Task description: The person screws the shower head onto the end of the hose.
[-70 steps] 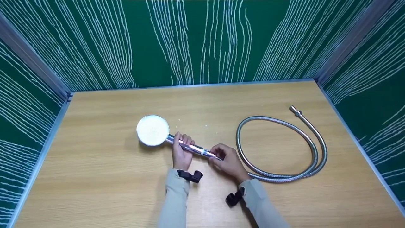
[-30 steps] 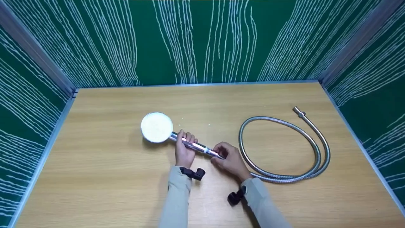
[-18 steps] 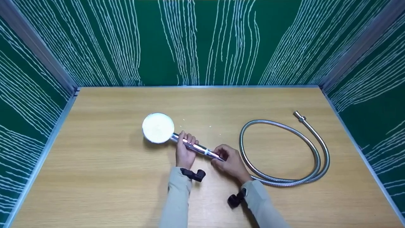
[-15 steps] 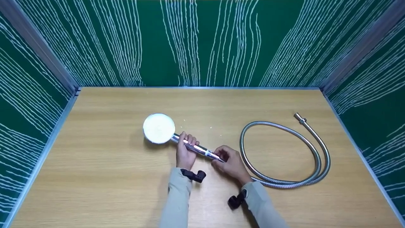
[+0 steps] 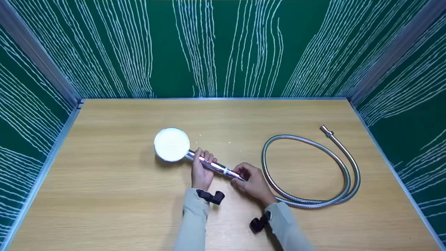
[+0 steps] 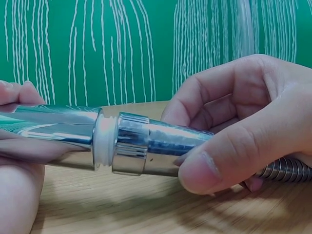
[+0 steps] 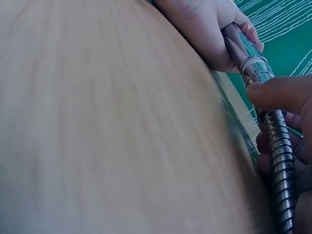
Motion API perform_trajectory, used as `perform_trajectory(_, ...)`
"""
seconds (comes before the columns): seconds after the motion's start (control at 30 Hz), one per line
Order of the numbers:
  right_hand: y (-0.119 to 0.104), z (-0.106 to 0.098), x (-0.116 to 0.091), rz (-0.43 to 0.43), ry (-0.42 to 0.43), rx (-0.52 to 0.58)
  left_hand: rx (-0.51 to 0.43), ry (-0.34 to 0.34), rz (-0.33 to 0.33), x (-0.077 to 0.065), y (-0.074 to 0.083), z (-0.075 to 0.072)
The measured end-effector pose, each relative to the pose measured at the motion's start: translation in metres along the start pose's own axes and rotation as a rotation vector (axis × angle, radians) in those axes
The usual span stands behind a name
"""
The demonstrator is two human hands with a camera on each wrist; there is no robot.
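Observation:
My left hand grips the chrome handle of a hand shower, whose round white face points up at the left. With thumb and fingers my right hand pinches the smooth metal end fitting of a shower hose. In the left wrist view the fitting's ridged collar meets the handle's white threaded end, and part of the white thread shows between them. The ribbed hose runs back under the right palm, partly hidden by the hand.
The rest of the hose lies looped on the wooden table at the right, its other end fitting pointing to the back. Small white specks lie behind the hands. Green walls with white streaks border the table.
Both hands keep their hold on the handle and the fitting, and these stay joined end to end. The whole head view has shifted slightly; otherwise little differs.

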State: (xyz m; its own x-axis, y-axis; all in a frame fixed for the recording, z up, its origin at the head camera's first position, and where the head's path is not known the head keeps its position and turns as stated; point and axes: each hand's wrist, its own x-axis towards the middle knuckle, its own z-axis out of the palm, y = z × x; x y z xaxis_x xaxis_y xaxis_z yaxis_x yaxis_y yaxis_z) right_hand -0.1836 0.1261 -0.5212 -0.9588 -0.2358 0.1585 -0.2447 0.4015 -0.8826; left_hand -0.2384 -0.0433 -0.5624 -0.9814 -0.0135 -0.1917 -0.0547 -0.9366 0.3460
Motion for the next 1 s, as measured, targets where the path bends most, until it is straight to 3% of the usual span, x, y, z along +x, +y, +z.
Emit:
perform_trajectory(0.57,0.0009,0.0021,0.0005,0.015,-0.006,0.006,0.000,0.015,0.001,0.0016,0.0016,-0.0017)
perform_trajectory(1.0,0.0010,0.0002,-0.0004,-0.010,0.001,0.010,-0.019,-0.018,-0.002,0.0018,-0.0003,-0.0013)
